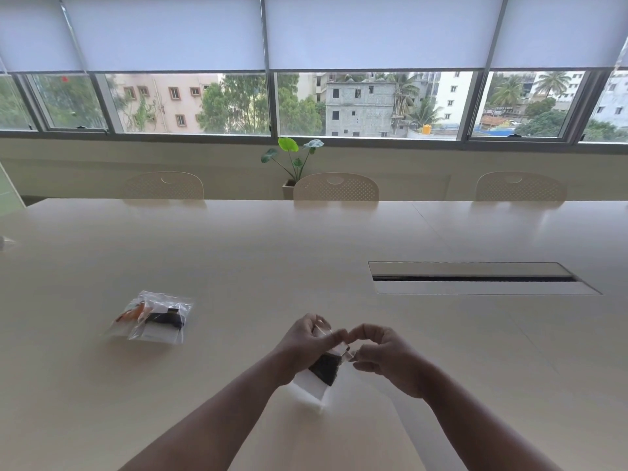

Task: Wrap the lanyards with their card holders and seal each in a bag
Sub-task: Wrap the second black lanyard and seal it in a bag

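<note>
Left hand (307, 338) and right hand (384, 355) both pinching the top of a clear bag (321, 377), likely to press it closed. Black lanyard (328, 367) inside. Two filled bags (153, 319) set aside far left on the worktop (306, 253), likely done.

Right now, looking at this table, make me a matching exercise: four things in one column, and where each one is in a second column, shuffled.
Things:
1. clear plastic bag with a black lanyard
2. two filled clear bags
3. green leafy potted plant
4. long rectangular cable hatch

Places:
A. behind the middle chair, under the window
B. flat on the table, left of the hands
C. set into the tabletop, right side
D. pinched between the left hand and right hand

Pairs: 1-D, 2-B, 3-A, 4-C
</note>
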`<state>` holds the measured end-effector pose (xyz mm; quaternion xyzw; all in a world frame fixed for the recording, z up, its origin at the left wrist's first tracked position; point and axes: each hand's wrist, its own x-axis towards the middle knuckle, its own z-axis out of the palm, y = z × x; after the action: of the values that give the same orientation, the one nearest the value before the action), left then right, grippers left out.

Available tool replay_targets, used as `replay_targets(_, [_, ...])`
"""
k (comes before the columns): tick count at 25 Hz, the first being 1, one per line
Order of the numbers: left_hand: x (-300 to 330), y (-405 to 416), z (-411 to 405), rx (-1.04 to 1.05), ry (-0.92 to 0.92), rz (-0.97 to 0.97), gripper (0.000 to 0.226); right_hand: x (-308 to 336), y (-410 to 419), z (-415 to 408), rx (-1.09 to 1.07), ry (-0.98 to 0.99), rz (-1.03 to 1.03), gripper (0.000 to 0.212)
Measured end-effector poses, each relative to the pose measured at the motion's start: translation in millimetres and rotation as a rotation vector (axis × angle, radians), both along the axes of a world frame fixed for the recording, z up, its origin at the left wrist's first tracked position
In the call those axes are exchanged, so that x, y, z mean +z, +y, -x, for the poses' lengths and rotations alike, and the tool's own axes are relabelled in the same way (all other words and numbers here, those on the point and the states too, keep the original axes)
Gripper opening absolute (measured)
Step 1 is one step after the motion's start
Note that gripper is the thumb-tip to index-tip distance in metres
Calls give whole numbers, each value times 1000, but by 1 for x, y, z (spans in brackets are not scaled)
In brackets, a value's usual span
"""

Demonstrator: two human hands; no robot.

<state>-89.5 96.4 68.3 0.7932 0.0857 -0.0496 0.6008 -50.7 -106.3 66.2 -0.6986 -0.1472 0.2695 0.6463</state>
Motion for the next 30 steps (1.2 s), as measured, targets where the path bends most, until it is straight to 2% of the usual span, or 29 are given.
replay_targets(2, [1,-2,-2,63,38,176,56,-2,3,1,-23,-43,-21,24])
replay_targets(5, [2,1,0,13,27,261,52,-5,6,-2,-49,-90,-65,17])
replay_targets(6, [3,4,1,-59,-11,237,53,-5,5,-3,-44,-95,-78,16])
replay_targets(8, [5,12,3,-190,-114,69,54,-4,3,-6,-18,-103,-83,14])
replay_targets(10, [8,17,2,-239,-204,-62,44,-1,2,-9,10,-117,-69,16])
replay_targets(14, [11,21,-4,-258,-274,-119,22,2,4,-10,14,-128,-48,18])
replay_targets(17, [12,23,-7,-258,-252,-120,13,1,3,-8,12,-98,-53,18])
replay_targets(20, [10,23,-10,-248,-224,-137,3,-1,1,-8,0,-71,-39,7])
replay_targets(25, [13,25,-10,-302,-134,-180,9,-1,6,-9,-57,-153,29,13])
replay_targets(30, [16,27,-11,-327,-291,-280,6,2,12,-6,-129,-75,-21,10])
